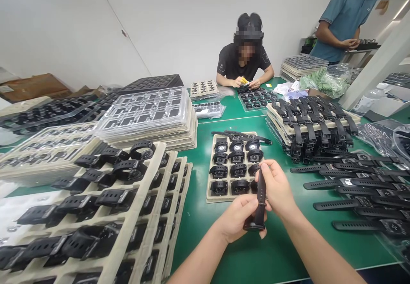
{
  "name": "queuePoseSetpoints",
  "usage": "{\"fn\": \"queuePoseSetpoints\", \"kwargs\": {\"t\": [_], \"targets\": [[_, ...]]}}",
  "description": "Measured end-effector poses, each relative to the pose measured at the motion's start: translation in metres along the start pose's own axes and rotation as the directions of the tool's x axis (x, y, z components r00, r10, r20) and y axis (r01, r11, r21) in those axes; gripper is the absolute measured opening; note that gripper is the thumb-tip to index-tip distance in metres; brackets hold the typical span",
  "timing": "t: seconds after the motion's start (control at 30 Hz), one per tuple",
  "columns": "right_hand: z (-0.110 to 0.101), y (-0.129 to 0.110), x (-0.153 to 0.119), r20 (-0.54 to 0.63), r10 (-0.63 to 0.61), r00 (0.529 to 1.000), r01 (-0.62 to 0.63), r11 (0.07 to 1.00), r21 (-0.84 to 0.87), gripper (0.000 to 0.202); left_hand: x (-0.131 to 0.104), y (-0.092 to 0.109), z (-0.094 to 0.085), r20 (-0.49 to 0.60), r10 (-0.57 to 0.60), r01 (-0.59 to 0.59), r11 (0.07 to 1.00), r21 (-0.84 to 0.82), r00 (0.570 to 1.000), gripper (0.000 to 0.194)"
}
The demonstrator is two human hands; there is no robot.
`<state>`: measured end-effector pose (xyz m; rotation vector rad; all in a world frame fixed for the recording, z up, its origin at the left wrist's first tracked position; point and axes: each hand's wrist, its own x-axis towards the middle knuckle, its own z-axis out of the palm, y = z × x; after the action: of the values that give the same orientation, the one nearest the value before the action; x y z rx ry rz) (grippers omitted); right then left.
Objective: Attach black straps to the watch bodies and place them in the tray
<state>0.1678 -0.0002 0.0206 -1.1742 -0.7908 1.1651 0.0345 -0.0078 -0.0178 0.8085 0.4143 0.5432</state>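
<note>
Between my hands is a black smartwatch [254,225] with its strap raised. My left hand [236,218] is closed around the watch body and the lower strap. The fingers of my right hand [278,185] pinch the strap near its upper end. Just beyond them lies a beige tray [209,199] with several black watches in its pockets, their straps curled into loops. Across the tray's far edge rest a couple of watches with straps laid out [242,136]. My hands partly cover the tray's near right corner.
Stacked beige trays of looped watches [128,241] stand at the left, with clear-covered trays [147,113] behind. At right are stacked trays with hanging straps [307,121] and a pile of flat watches [365,190]. Opposite sits a co-worker [245,62]; another person [344,23] stands back right.
</note>
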Motion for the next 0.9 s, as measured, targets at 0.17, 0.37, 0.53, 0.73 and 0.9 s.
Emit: {"fn": "queuePoseSetpoints", "kwargs": {"t": [0.17, 0.37, 0.53, 0.73, 0.9], "targets": [[-0.004, 0.001, 0.001, 0.003, 0.003, 1.0, -0.003, 1.0, -0.031, 0.034, -0.002, 0.002, 0.007, -0.087, 0.068, -0.043, 0.963, 0.265, 0.994, 0.056], [-0.017, -0.003, -0.006, 0.241, -0.215, 0.946, 0.293, 0.885, -0.361, 0.029, -0.009, 0.011, 0.001, -0.065, 0.557, -0.1, 0.261, 0.96, 0.828, 0.035], [-0.009, 0.006, -0.009, 0.217, 0.032, 0.976, 0.023, 0.97, -0.243, 0.039, -0.016, 0.014, -0.008, 0.07, 0.66, -0.067, -0.03, 0.997, 0.748, 0.033], [0.003, 0.01, -0.01, 0.194, 0.186, 0.963, -0.229, 0.945, 0.233, 0.044, -0.019, 0.016, -0.004, 0.222, 0.779, -0.213, -0.116, 0.97, 0.586, 0.033], [0.003, 0.011, -0.012, 0.191, 0.185, 0.964, -0.231, 0.937, 0.261, 0.043, -0.018, 0.014, -0.008, 0.242, 0.763, -0.233, -0.124, 0.965, 0.599, 0.026]]}}
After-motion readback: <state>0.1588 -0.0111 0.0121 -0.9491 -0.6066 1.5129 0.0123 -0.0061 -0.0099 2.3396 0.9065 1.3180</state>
